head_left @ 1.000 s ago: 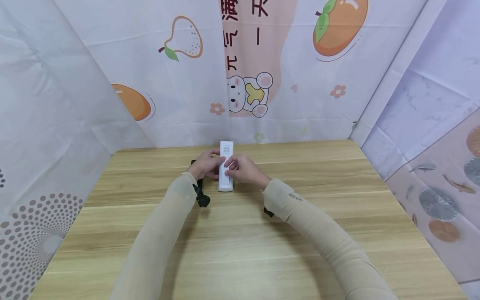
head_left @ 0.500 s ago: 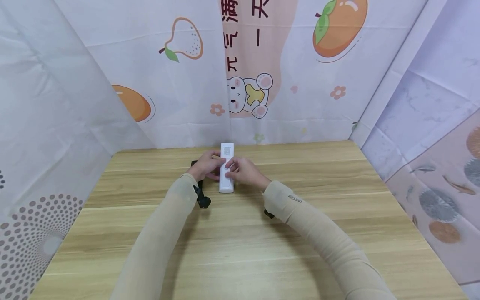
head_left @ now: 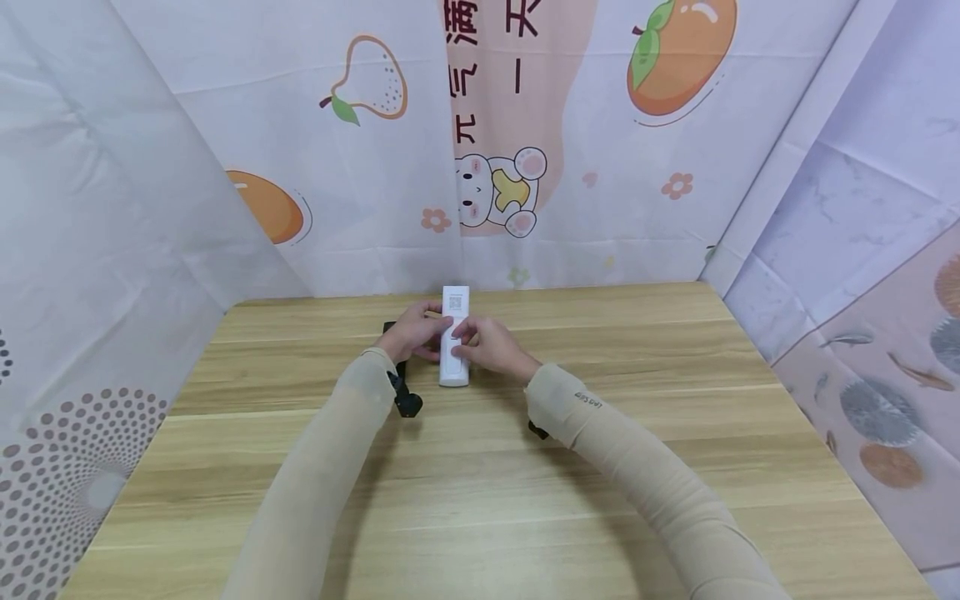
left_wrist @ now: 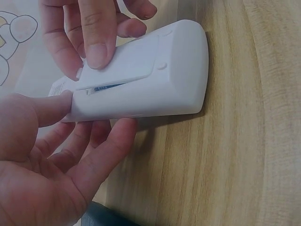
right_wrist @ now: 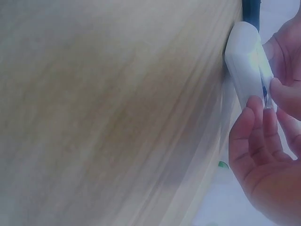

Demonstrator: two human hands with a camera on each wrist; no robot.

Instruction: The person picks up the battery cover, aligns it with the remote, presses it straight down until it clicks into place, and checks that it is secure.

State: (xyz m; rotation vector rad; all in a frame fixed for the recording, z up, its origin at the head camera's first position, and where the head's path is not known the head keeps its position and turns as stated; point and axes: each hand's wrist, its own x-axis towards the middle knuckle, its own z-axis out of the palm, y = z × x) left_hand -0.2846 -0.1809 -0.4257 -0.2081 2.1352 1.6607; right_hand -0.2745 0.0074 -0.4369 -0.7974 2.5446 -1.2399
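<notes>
A white remote control (head_left: 455, 294) lies back side up near the table's far edge, a printed code at its far end. My left hand (head_left: 409, 331) grips it from the left, with the thumb along its edge in the left wrist view. From the other side my right hand (head_left: 497, 347) pinches the battery cover (left_wrist: 134, 61), its thumb pressed on top. One end of that cover stands raised from the body. Through the narrow gap shows a sliver of blue (left_wrist: 104, 87) inside the compartment. The rounded end of the remote (right_wrist: 244, 37) shows in the right wrist view.
The wooden table (head_left: 480, 500) ends at a printed curtain (head_left: 360, 208) just behind the remote. Curtains also hang at the left and right sides. A black wrist camera mount (head_left: 408, 405) hangs below the left wrist.
The remote and both hands hold nearly the same place and pose; only a very slight shift of the whole view shows.
</notes>
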